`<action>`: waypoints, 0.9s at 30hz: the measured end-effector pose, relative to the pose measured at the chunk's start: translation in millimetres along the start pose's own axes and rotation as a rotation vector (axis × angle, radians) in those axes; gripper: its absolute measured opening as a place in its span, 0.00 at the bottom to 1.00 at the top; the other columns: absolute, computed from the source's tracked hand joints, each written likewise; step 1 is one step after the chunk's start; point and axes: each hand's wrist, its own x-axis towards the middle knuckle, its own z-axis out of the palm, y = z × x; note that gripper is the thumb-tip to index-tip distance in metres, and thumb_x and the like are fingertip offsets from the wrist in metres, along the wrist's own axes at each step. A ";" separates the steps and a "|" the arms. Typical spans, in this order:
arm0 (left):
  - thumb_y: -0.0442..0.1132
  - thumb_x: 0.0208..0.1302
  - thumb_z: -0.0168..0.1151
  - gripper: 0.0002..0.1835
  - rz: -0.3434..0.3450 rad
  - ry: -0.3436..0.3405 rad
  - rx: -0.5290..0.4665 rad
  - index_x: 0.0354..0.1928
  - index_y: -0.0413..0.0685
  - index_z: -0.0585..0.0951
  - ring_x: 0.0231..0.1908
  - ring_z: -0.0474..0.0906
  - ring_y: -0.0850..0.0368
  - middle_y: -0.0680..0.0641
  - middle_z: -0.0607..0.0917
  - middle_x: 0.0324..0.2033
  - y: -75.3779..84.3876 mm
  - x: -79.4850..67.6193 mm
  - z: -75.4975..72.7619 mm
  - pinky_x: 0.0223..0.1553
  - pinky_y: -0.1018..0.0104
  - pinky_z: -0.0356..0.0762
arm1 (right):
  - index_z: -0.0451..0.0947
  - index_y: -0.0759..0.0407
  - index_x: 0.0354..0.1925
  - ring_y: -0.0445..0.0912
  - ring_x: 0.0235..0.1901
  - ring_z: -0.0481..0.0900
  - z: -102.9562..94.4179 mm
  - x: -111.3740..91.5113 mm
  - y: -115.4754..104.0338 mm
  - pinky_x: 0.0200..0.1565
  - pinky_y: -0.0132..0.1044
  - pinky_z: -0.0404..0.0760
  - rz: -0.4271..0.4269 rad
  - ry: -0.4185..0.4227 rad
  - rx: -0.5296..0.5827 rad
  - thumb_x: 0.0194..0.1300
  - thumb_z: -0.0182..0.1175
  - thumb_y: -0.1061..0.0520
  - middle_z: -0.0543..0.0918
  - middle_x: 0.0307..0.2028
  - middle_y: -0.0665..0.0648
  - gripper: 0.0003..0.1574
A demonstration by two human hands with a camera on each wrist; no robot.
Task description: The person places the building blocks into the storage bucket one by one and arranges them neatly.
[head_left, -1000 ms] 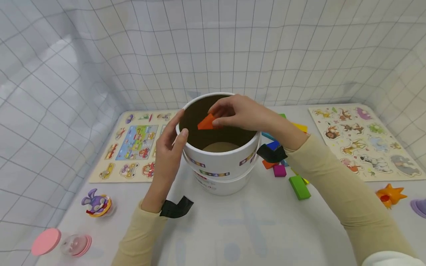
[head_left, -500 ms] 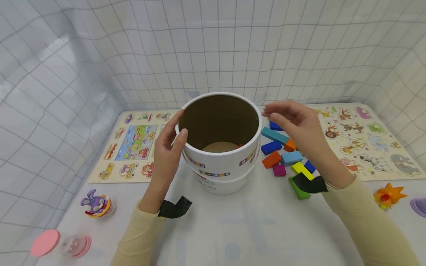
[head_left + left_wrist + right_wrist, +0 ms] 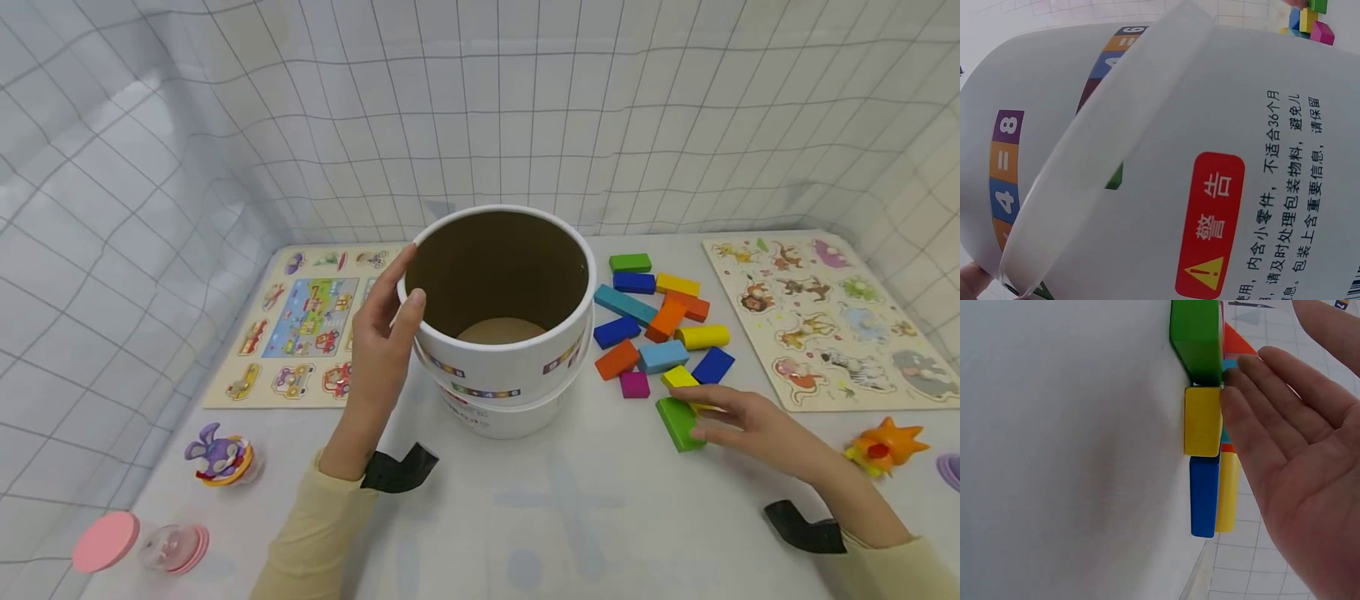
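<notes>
My left hand (image 3: 380,350) holds the white bucket (image 3: 502,367) at the left of its rim, fingers and thumb around the edge. A cardboard-coloured bottom shows inside, and printed sums run round the outside. In the left wrist view, the bucket wall (image 3: 1260,187) with its red warning label (image 3: 1210,225) fills most of the picture. My right hand (image 3: 757,429) is over a green block (image 3: 678,425), its fingertips right at the block's right side. In the right wrist view, the fingers (image 3: 1285,419) are nearly straight beside the green block and a yellow block (image 3: 1202,422).
Several coloured blocks (image 3: 663,357) lie right of the bucket. Picture puzzle boards lie at the left (image 3: 311,317) and right (image 3: 840,317). A purple rabbit toy (image 3: 219,454) and a pink lid (image 3: 106,540) are at left. An orange spiky toy (image 3: 885,446) sits at right.
My right hand let go of the orange block inside the bucket, came out over the rim, and moved right and down to the green block. My left hand has stayed on the rim.
</notes>
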 end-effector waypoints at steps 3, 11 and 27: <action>0.38 0.63 0.47 0.25 0.002 -0.001 -0.011 0.63 0.49 0.63 0.63 0.55 0.60 0.51 0.64 0.62 0.2 0.1 -0.5 0.60 0.60 0.57 | 0.66 0.52 0.59 0.24 0.54 0.61 3.2 -2.5 1.6 0.49 0.17 0.63 0.016 0.014 -0.087 0.59 0.57 0.52 0.69 0.58 0.55 0.29; 0.38 0.63 0.47 0.25 0.015 0.001 -0.056 0.63 0.50 0.64 0.63 0.55 0.61 0.54 0.65 0.61 2.1 1.2 -1.9 0.60 0.62 0.58 | 0.65 0.48 0.61 0.54 0.58 0.62 8.9 1.6 -7.8 0.51 0.54 0.67 0.039 0.003 -0.291 0.53 0.62 0.52 0.67 0.59 0.57 0.36; 0.39 0.63 0.47 0.25 -0.008 -0.003 -0.077 0.63 0.48 0.63 0.63 0.54 0.60 0.51 0.64 0.62 0.3 -0.1 1.3 0.61 0.63 0.56 | 0.71 0.56 0.56 0.58 0.52 0.66 19.4 3.8 -10.8 0.46 0.52 0.73 0.031 0.007 -0.387 0.47 0.66 0.48 0.68 0.54 0.64 0.37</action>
